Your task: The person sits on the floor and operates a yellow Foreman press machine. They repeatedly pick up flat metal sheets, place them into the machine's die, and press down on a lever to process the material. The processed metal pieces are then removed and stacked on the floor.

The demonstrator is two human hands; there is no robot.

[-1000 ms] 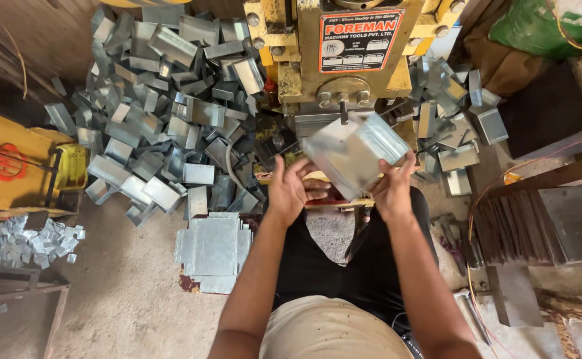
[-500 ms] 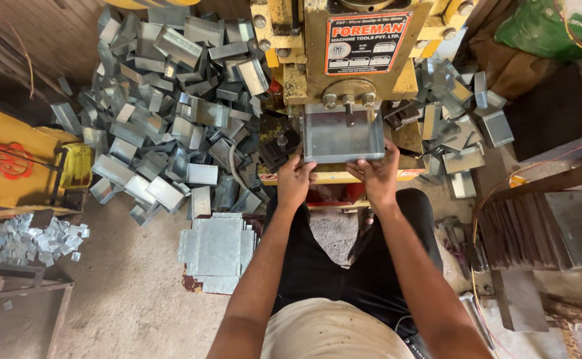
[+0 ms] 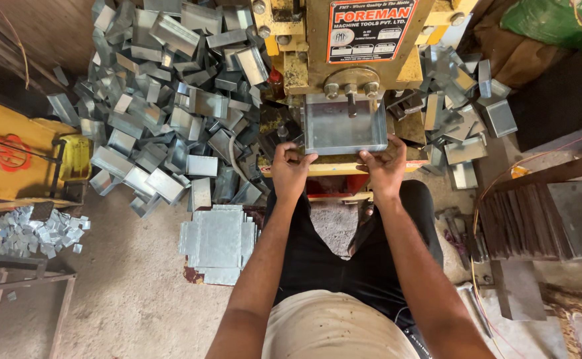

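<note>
A big yellow press machine [image 3: 364,46] stands at the top middle of the view, with the person sitting right in front of it. To its left, a huge pile of bent metal boxes [image 3: 165,106] covers the floor [image 3: 125,312]. A smaller heap of the same boxes [image 3: 464,113] lies on the right side of the machine. Near the person's left leg sits a stack of flat metal sheets [image 3: 218,242], cut with notched corners. Far left on the floor is a little heap of small metal scraps [image 3: 28,229].

The metal tray [image 3: 344,126] with folded-up edges sits on the front ledge of the machine, right under the tool that comes down. The left hand [image 3: 291,169] pinches the tray's near left corner. The right hand [image 3: 384,166] pinches the near right corner. The fingers of both hands are curled and pressed on the near rim, not spread.

It looks like the step in hand is setting the tray straight under the tool. The next move likely needs the tray pushed square against the back, and the fingers kept well clear of the tool.
</note>
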